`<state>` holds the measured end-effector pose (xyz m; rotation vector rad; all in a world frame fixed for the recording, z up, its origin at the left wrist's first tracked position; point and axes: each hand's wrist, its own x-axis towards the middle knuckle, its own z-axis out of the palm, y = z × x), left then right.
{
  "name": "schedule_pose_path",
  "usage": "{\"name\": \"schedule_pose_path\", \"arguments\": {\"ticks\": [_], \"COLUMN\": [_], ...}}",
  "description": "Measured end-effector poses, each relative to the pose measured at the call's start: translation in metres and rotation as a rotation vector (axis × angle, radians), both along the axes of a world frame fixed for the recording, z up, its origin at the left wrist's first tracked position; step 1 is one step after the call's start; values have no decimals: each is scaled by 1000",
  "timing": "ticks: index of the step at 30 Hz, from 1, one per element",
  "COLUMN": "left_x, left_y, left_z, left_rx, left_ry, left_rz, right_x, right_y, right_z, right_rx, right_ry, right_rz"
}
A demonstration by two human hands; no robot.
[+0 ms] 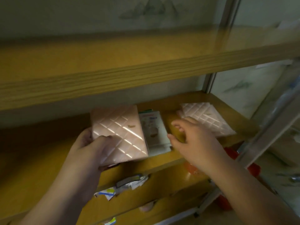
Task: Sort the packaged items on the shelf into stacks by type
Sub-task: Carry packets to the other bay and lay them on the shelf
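Head view, looking forward and down into a wooden shelf unit (162, 163) with metal posts on its right side. A broad upper board crosses the frame, and the middle shelf below it carries the packaged items. The left hand (94, 146) is closed on the near left corner of a pink quilted pack (120, 133), thumb on top and fingers underneath, with the pack's near edge reaching out past the shelf's front edge. Just right of that pack, and partly under it, a white printed package (155, 133) lies flat on the shelf; its print is too blurred to read. Farther right, toward the back corner, a small stack of pale quilted packs (206, 117) rests on the shelf. The right hand (194, 140) is open with fingers spread and holds nothing; it hovers over the bare wood between the white package and the stack, with its fingertips overlapping the stack's near left edge. On lower shelves, white and blue wrappers (126, 185) poke out at the front, and red items (230, 153) sit at the right.
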<state>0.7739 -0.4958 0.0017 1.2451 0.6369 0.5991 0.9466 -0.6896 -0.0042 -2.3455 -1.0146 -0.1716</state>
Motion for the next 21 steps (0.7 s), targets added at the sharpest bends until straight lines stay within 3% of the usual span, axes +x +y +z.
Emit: {"name": "schedule_pose_path", "arguments": {"ticks": [6, 12, 18, 21], "left_x": [101, 193, 237, 244], "left_y": [-76, -124, -135, -137], "left_z": [-2, -11, -24, -29], "left_rx": [14, 158, 509, 680], "left_ry": [43, 159, 286, 488], "left_rz": [-119, -176, -205, -155], "right_x": [57, 94, 101, 104], "right_y": [-83, -143, -175, -180], "right_z": [4, 5, -3, -5], "right_rx": [-41, -45, -38, -48], "right_ry": [-27, -29, 16, 28], "right_rz": [-55, -85, -47, -31]}}
